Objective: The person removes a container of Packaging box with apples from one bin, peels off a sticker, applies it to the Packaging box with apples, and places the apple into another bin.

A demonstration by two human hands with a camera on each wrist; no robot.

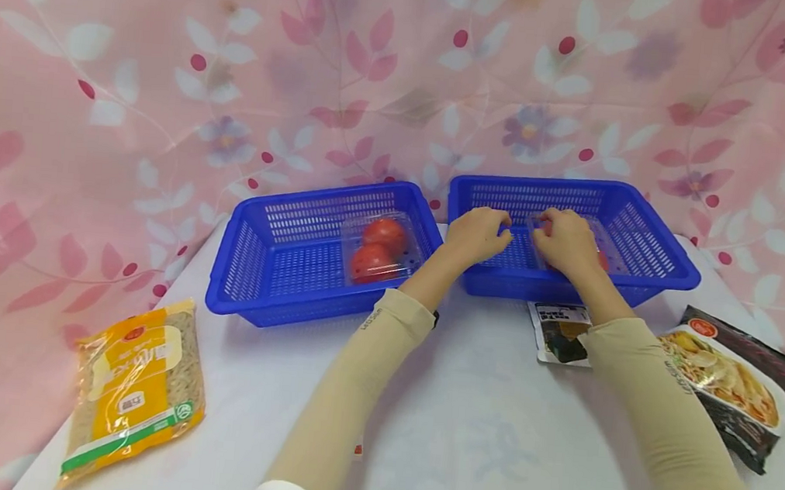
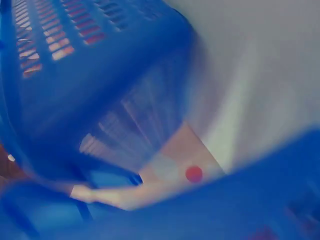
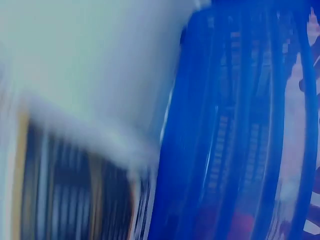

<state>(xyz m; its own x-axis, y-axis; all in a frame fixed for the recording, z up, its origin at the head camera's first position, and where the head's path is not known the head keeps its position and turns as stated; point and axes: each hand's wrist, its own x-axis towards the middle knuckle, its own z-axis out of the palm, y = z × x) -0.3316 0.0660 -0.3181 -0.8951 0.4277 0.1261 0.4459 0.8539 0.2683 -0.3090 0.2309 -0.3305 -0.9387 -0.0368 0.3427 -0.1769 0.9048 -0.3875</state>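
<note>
Inside the blue lattice basket [image 1: 663,279], a thin-looking tomato pack [image 1: 619,253] is partly covered by the right hand [image 1: 566,241]; whether it is gripped cannot be told. Over the basket's left end, the left hand [image 1: 475,237] is held apart from the pack, fingers loosely bent (nothing seems gripped). The pack's settling is judged to be in hand; next, a light touch is called for, round, glossy tomatoes [image 1: 603,262] being enclosed under clear plastic

Studio-like indoor setup, floral backdrop [image 1: 393,74], white table [image 1: 481,432]
</note>
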